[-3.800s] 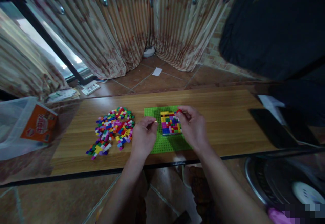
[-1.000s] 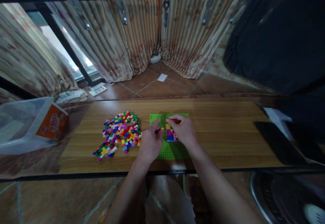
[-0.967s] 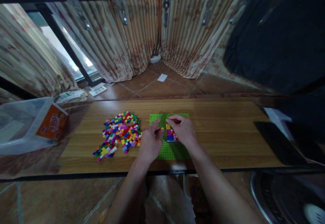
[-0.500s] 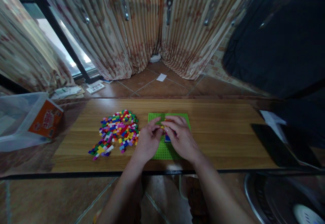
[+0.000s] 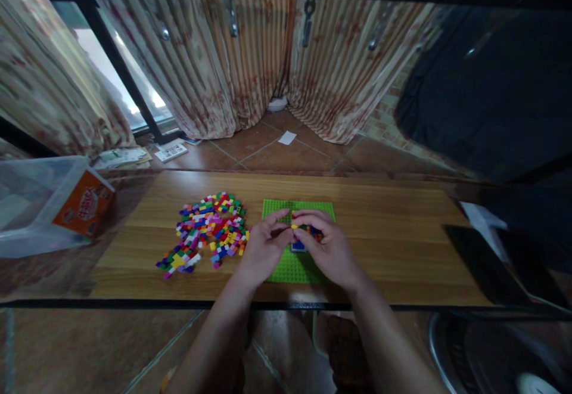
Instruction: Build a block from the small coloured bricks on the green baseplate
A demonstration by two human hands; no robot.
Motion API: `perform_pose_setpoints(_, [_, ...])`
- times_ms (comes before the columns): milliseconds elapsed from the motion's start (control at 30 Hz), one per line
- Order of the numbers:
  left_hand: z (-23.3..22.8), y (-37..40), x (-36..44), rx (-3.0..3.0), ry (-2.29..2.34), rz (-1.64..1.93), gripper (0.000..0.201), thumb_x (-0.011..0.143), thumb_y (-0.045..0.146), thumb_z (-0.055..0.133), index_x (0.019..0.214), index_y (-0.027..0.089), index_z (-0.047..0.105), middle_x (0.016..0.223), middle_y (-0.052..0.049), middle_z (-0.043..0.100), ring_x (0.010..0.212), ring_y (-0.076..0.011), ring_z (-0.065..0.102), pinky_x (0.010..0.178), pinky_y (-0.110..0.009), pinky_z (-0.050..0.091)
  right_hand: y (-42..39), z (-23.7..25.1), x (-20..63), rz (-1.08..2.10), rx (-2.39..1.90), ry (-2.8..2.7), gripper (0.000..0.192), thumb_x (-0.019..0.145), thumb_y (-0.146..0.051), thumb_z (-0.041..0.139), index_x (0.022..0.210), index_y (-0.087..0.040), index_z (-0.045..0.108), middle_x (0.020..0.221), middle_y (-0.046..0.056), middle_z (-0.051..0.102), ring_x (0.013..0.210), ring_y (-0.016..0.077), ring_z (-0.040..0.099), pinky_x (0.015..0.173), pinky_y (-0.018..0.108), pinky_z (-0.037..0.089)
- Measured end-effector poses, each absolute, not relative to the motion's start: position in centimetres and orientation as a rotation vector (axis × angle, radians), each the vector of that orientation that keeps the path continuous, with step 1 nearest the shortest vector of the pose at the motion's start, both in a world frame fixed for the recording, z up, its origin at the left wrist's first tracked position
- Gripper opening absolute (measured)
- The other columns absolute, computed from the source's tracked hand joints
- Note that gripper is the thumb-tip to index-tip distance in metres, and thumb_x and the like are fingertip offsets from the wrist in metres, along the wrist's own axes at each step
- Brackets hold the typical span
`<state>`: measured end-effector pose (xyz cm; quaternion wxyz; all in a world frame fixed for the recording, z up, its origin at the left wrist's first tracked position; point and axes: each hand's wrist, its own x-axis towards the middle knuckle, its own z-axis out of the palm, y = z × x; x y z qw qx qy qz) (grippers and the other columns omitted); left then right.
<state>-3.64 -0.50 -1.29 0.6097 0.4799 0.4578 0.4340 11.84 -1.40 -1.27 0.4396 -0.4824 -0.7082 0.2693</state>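
A green baseplate (image 5: 290,269) lies on the wooden table (image 5: 393,233), with a block of small coloured bricks (image 5: 300,244) built on it. Both hands meet over that block and hide most of it. My left hand (image 5: 263,250) and my right hand (image 5: 328,250) have their fingertips together at a small yellow brick (image 5: 294,226) above the block. Which hand pinches the yellow brick is hard to tell. A loose pile of coloured bricks (image 5: 205,230) lies just left of my left hand.
A clear plastic tub with an orange box (image 5: 83,203) sits at the table's left end. A dark flat object (image 5: 482,263) lies at the right end. Curtains (image 5: 250,60) hang behind, over a tiled floor with papers (image 5: 165,151). A fan (image 5: 504,352) sits at lower right.
My right hand has moved left and nearer across the brick block, and both hands' fingertips have come together over it. Earlier the right hand held a red brick at the block's far edge.
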Motion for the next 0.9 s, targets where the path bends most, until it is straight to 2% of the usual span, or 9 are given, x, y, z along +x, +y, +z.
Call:
perform_pose_setpoints(133, [-1.3,-0.5,-3.4,1.057,1.035,1.006,0.051,0.078,0.019,0.066,0.127,0.010,0.057,0.080,-0.003,0.073,0.071,-0.0132,0.066,0.073,-0.025,0.052,-1.5,-1.2,12.1,0.749,-1.203,-1.689,0.007,0.088,-0.028,0.063,0.092,-0.027,0.069,0.106,0.004,0.071,0.108,0.0209,0.062,0.098,0.040,0.046])
perform_pose_setpoints(267, [-1.3,-0.5,-3.1,1.063,1.054,0.995,0.048,0.079,0.016,0.063,0.126,0.009,0.058,0.073,-0.001,0.070,0.068,-0.0124,0.064,0.070,-0.024,0.050,-1.6,-1.2,12.2,0.799,-1.262,-1.637,0.008,0.086,-0.029,0.064,0.091,-0.026,0.070,0.097,0.003,0.072,0.095,0.0205,0.065,0.090,0.038,0.049])
perform_pose_setpoints(433, [-1.6,-0.4,-3.0,1.076,1.168,0.956,0.047,0.078,0.014,0.061,0.125,0.010,0.060,0.079,-0.003,0.071,0.069,-0.0136,0.065,0.066,-0.024,0.049,-1.3,-1.3,12.8,0.777,-1.356,-1.467,0.010,0.082,-0.030,0.065,0.087,-0.023,0.070,0.085,0.001,0.072,0.080,0.0185,0.065,0.078,0.034,0.050])
perform_pose_setpoints(633, [-1.7,-0.5,-3.2,1.075,1.168,0.923,0.047,0.079,0.014,0.060,0.126,0.011,0.060,0.075,-0.001,0.069,0.063,-0.0124,0.062,0.059,-0.022,0.046,-0.5,-2.0,13.6,0.673,-1.365,-1.396,0.009,0.080,-0.029,0.065,0.084,-0.022,0.069,0.085,0.002,0.071,0.082,0.0187,0.065,0.081,0.035,0.049])
perform_pose_setpoints(900, [-1.9,-0.3,-3.3,1.068,1.213,0.952,0.046,0.078,0.015,0.059,0.123,0.008,0.060,0.070,0.000,0.066,0.062,-0.0122,0.060,0.058,-0.022,0.045,-0.5,-2.1,13.8,0.502,-1.425,-1.560,0.011,0.082,-0.029,0.063,0.086,-0.024,0.072,0.085,0.003,0.070,0.085,0.0211,0.064,0.082,0.038,0.047])
